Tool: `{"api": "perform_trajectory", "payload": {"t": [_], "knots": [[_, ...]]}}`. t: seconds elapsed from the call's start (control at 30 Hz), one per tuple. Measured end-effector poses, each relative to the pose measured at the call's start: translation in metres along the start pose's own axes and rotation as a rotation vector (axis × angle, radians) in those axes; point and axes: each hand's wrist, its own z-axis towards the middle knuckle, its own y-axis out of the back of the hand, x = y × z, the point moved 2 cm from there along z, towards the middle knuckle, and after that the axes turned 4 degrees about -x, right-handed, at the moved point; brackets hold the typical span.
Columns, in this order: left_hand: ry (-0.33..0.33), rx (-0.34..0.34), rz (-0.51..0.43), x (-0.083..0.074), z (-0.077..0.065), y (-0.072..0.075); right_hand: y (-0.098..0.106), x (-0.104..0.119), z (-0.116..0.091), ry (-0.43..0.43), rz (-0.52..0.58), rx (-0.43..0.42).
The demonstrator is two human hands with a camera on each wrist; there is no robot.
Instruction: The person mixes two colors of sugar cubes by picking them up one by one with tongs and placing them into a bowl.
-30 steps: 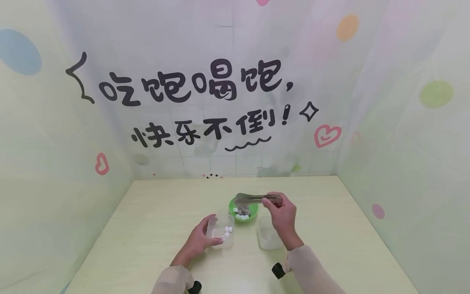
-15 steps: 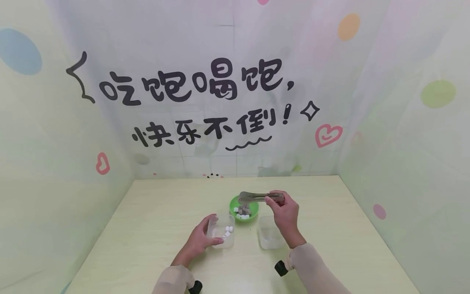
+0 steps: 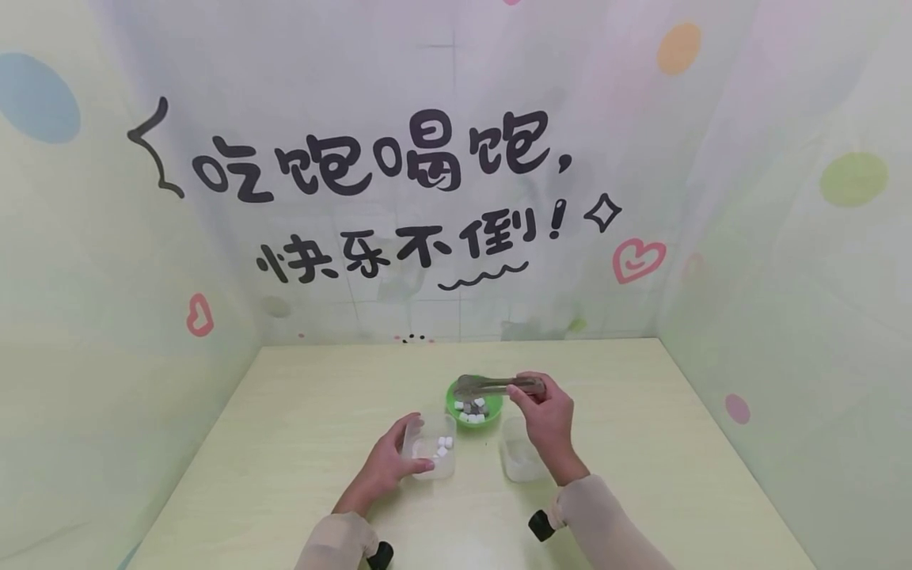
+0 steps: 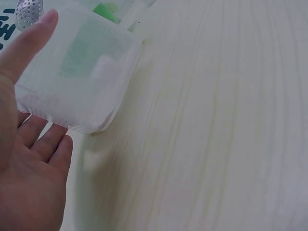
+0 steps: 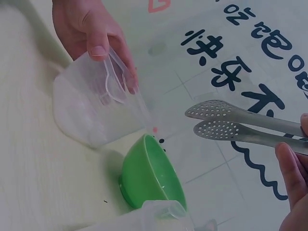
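In the head view my left hand point(image 3: 390, 459) grips a clear plastic container point(image 3: 440, 473), thumb over its near side. Several small white cubes point(image 3: 445, 445) lie in it. Metal tongs point(image 3: 492, 386) with perforated tips are held by my right hand point(image 3: 550, 416), pinched between thumb and fingers. The tips hover above a green bowl point(image 3: 494, 419), which contains white and brownish-grey cubes. In the right wrist view the tong tips point(image 5: 216, 120) stand slightly apart, with nothing visible between them. The left wrist view shows the left thumb and fingers around the container point(image 4: 82, 67).
A second clear container point(image 3: 520, 467) stands right of the bowl, partly hidden under my right forearm. All of it rests on a pale wooden table point(image 3: 299, 427). A printed curtain wall point(image 3: 456, 317) closes off the back and both sides.
The tongs shift slightly right over the bowl, then back left. A white cube now shows among the brownish ones in the bowl. My left hand and its container stay put.
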Motion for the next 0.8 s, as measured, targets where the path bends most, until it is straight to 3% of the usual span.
{"api": "perform_trajectory", "payload": {"t": [0.5, 0.8], "knots": [[-0.017, -0.015, -0.021, -0.003, -0.001, 0.001, -0.021, 0.001, -0.023, -0.020, -0.001, 0.185], [-0.015, -0.015, -0.044, -0.008, -0.003, 0.000, -0.027, 0.035, -0.034, -0.029, -0.059, 0.343]]}}
